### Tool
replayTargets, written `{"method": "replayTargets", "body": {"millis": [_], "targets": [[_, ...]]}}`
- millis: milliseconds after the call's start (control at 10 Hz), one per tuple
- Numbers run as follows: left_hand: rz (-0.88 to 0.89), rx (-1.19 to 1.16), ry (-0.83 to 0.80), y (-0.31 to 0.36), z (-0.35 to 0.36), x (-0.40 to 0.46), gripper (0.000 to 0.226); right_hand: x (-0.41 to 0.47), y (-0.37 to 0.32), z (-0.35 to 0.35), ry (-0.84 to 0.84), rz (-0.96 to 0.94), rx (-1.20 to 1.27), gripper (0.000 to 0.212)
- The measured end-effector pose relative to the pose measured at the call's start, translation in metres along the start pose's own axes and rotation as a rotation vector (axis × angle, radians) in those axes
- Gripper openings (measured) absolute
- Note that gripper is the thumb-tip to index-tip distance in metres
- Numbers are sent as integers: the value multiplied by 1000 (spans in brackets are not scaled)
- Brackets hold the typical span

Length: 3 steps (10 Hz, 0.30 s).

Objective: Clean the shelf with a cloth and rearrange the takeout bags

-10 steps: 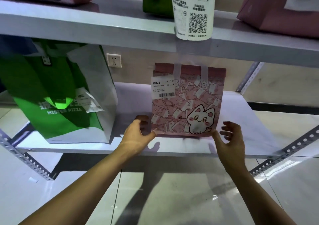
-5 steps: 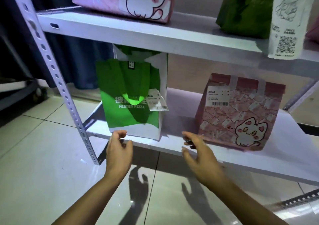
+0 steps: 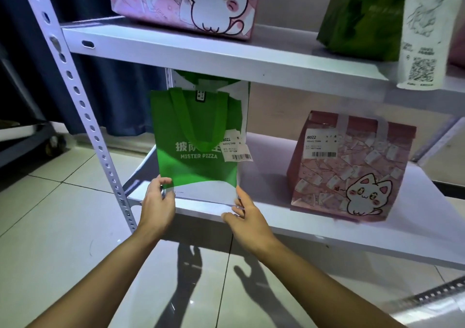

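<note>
Indoor light bright, from above and behind; arm shadows fall on glossy floor (image 3: pixel 75 239). Glare bottom right. Wide-angle bending at edges; slight softness on upper bags.

My left fingertips (image 3: pixel 163 180) hide behind the green pizza bag (image 3: pixel 196 136) — its receipt (image 3: pixel 236 148) print too small to read.
</note>
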<state>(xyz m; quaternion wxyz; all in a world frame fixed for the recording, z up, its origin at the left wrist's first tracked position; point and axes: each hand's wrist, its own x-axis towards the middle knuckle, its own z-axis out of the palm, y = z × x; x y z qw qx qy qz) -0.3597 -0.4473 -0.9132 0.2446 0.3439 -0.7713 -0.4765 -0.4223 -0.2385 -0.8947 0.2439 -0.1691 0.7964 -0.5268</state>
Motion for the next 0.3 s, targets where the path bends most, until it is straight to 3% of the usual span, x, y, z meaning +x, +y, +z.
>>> {"method": "replayTargets", "body": {"millis": [200,300], "targets": [[-18,29,-79,4,5,12,27,4,-8,-12,18,19,-3,72],[2,64,-38,0,3,10,28,1,-8,-17,64,15,-15,66]]}}
